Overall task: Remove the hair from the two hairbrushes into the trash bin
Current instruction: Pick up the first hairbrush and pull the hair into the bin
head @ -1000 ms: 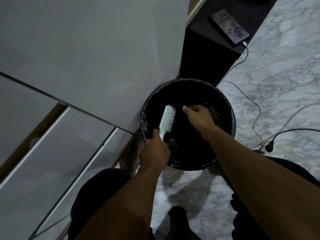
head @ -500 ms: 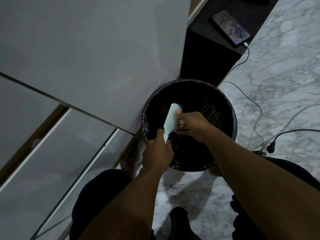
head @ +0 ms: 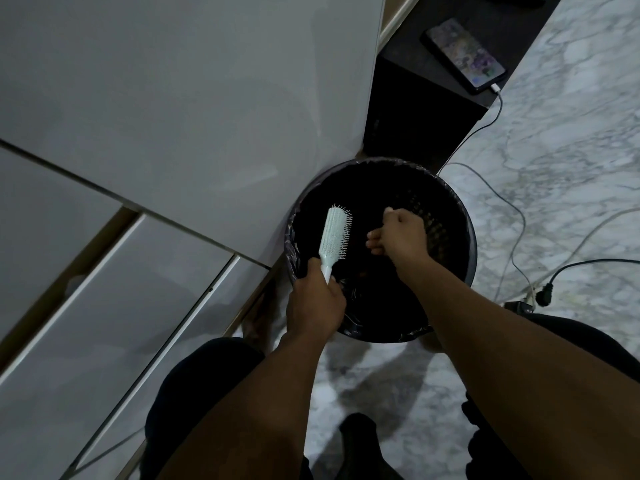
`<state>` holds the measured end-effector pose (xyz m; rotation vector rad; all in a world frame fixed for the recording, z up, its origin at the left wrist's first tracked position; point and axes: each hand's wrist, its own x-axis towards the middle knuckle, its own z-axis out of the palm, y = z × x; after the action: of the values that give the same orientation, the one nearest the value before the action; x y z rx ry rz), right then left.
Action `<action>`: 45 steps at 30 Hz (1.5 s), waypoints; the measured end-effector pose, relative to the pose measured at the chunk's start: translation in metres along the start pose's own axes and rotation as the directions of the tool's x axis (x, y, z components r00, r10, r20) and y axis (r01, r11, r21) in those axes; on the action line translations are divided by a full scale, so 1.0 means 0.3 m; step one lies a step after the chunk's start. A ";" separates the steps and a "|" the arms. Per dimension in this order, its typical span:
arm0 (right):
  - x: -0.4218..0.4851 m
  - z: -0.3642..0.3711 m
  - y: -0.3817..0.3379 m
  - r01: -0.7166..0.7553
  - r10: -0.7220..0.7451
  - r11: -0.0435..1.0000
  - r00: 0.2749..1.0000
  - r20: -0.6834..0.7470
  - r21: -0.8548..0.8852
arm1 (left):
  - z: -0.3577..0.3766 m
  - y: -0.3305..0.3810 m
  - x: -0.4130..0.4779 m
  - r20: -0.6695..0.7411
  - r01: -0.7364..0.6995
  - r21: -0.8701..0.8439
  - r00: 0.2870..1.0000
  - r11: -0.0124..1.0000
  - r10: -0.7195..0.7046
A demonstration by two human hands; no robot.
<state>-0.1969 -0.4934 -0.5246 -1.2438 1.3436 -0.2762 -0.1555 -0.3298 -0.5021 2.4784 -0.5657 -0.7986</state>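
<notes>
Pale green hairbrush (head: 335,237) is clamped by its handle in the left hand (head: 315,303), head over the trash bin (head: 464,216) at frame centre. Half a second ago the right hand (head: 398,233) pinched the bristles; now it has pulled away, fingers curled shut over the bin, probably dropping hair I cannot see.

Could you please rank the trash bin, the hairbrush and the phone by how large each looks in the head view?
1. trash bin
2. hairbrush and phone: they look alike in size, so no ranking.

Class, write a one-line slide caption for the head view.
Left hand holds a pale hairbrush over the black bin; right hand hangs clenched above it.
</notes>
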 end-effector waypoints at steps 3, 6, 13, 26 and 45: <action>-0.009 0.009 0.008 0.191 -0.161 0.961 0.974 0.156 -0.198 | 0.002 0.001 -0.001 0.007 -0.011 -0.008 1.000 1.000 0.011; -0.030 0.044 0.027 0.242 -0.173 0.942 0.943 0.285 -0.232 | 0.007 0.005 -0.005 0.011 -0.030 -0.029 0.999 0.999 0.030; -0.024 0.037 0.007 0.340 -0.276 0.873 0.935 0.222 -0.349 | 0.002 0.007 -0.016 0.020 -0.131 -0.011 0.991 0.991 0.131; -0.040 0.024 -0.015 0.307 -0.321 0.887 0.947 0.018 -0.344 | 0.015 0.002 0.001 0.015 -0.064 -0.098 0.998 0.993 0.066; -0.006 0.033 0.034 0.182 -0.201 0.934 0.979 -0.032 -0.308 | 0.035 -0.006 0.015 0.111 -0.098 -0.121 0.988 0.988 0.111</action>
<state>-0.1940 -0.4831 -0.5340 -1.6419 1.3545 -0.2533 -0.1583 -0.3340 -0.5127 2.2885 -0.6668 -0.9137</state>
